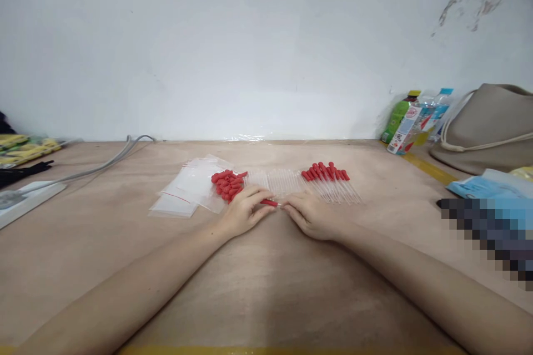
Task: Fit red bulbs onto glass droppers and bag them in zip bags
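Note:
My left hand [244, 211] rests on the wooden table [266, 277] with its fingers pinched on a red rubber bulb [270, 202]. My right hand [314, 215] meets it, fingers closed at the bulb's tip, seemingly on a thin clear glass tube that I can barely make out. Just behind the left hand lies a pile of loose red bulbs [227, 183]. Bare clear tubes [277, 180] lie in the middle. Behind the right hand lie several finished droppers with red bulbs [328, 177].
Small clear zip bags [187, 191] lie left of the bulbs. A grey cable [104, 163] and a white strip [25, 199] are at the far left. Bottles [410, 122], a beige bag [491, 127] and blue packets [487, 186] stand at the right by the wall.

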`<state>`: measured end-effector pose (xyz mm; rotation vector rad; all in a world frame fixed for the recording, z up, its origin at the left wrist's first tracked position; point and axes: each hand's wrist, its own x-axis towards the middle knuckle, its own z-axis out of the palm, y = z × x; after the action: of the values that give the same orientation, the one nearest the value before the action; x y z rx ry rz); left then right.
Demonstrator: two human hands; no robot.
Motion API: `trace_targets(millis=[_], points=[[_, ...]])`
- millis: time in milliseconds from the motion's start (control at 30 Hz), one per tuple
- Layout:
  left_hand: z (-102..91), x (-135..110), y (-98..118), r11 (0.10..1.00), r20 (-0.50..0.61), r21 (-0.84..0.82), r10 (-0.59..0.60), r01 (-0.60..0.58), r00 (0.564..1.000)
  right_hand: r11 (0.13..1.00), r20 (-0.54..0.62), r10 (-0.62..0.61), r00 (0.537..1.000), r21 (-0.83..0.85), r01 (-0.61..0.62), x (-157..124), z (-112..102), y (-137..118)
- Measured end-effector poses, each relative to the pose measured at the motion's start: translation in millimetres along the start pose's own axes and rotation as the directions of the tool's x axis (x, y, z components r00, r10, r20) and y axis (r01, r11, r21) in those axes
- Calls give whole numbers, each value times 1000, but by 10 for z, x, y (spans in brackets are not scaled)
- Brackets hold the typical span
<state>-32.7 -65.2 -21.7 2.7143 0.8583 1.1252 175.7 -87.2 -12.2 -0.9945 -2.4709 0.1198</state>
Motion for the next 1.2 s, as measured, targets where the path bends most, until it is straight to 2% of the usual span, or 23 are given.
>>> trace_targets(millis=[67, 133, 200, 300, 367, 667, 800, 967, 1067, 1200], points=[[-6, -9, -19, 998, -58, 16, -54, 55, 997, 997, -85, 71, 994, -23, -74, -10, -25, 102], [-9, -13, -25, 994, -86, 24, -100, 102, 991, 975, -213, 213, 953, -9, -220, -18, -64, 250], [-8, -15, -20, 991, -72, 28, -125, 127, 990, 917, -333, 390, 859, 57, -394, -22, -113, 413], [5, -17, -9, 993, -16, 31, -117, 118, 993, 787, -406, 584, 703, 68, -613, -28, -172, 602], [15, -18, -9, 993, 8, 35, -110, 109, 994, 732, -412, 627, 661, 19, -682, -27, -183, 660], [25, -18, -16, 991, 0, 102, -89, 89, 996, 656, -333, 666, 667, -164, -737, 36, -127, 613], [22, 1, 6, 967, -63, 234, -90, 103, 994, 686, -354, 636, 686, -148, -712, 55, -124, 555], [-115, 93, -7, 865, -112, 435, -225, 251, 968, 720, -338, 576, 744, -221, -658, 100, -49, 500], [-264, 155, -65, 809, -60, 488, -344, 328, 937, 702, -311, 597, 740, -246, -669, 131, -14, 488], [-434, 203, -129, 776, 63, 525, -445, 349, 894, 670, -264, 650, 713, -246, -701, 168, -11, 473]])
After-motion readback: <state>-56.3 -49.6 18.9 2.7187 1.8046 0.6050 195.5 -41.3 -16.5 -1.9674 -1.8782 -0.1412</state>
